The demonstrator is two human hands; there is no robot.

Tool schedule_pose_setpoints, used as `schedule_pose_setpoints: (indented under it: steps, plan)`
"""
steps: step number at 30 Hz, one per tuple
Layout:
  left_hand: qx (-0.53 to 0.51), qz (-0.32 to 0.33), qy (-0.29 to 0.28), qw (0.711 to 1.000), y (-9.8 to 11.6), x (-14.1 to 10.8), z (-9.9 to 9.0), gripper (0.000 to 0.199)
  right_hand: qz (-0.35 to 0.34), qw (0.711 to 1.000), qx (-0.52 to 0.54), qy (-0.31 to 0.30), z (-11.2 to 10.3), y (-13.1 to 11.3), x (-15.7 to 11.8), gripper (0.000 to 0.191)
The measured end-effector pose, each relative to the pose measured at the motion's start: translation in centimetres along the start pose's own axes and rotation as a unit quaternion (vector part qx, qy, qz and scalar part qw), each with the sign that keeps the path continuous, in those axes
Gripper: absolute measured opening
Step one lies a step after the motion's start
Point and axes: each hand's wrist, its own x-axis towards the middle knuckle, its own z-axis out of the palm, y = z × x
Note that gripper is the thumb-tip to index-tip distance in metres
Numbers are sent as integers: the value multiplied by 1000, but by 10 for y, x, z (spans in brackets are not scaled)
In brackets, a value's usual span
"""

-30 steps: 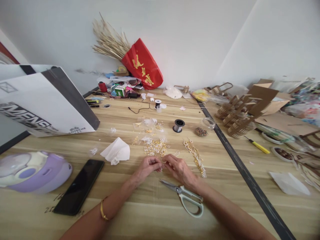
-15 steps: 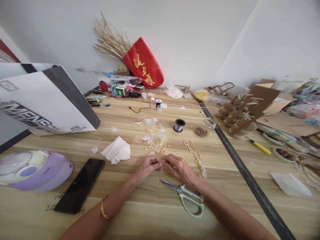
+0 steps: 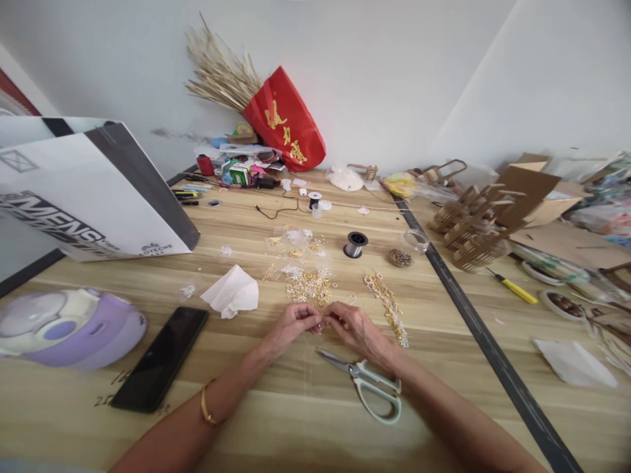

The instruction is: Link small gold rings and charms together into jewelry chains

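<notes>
My left hand [image 3: 294,324] and my right hand [image 3: 351,323] meet at the fingertips, just in front of a pile of small gold and silver pieces [image 3: 309,288]. Both hands are closed in a pinch. Something tiny and shiny shows between them, too small to name. Scissors with pale green handles [image 3: 359,375] lie on the table close below my right hand. To the right of that hand rests a bundle of gold and silver chains [image 3: 387,304]. A spool of silver wire [image 3: 355,245] stands beyond the pile.
A black phone [image 3: 160,359], a white tissue [image 3: 231,292] and a purple and white device [image 3: 79,328] lie left. Behind them stands a large paper bag [image 3: 93,197]. Right are a jar of beads [image 3: 401,257], small woven baskets [image 3: 468,230] and a yellow-handled tool [image 3: 513,287].
The view has shifted slightly. My fingertips have drawn a little closer together, with both hands still pinched.
</notes>
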Motion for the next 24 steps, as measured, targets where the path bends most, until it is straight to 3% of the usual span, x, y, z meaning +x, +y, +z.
schedule_pose_setpoints:
  steps: [11, 19, 24]
  plan:
    - [19, 11, 22, 1000, -7, 4, -1, 31, -32, 996, -82, -16, -8, -5, 0, 18]
    - [174, 80, 36, 981, -9, 2, 2, 22, -55, 997, -59, -5, -5, -6, 0, 18]
    - [212, 90, 41, 972, -7, 1, 4, 22, -51, 998, -28, -2, -2, 1, 2, 17]
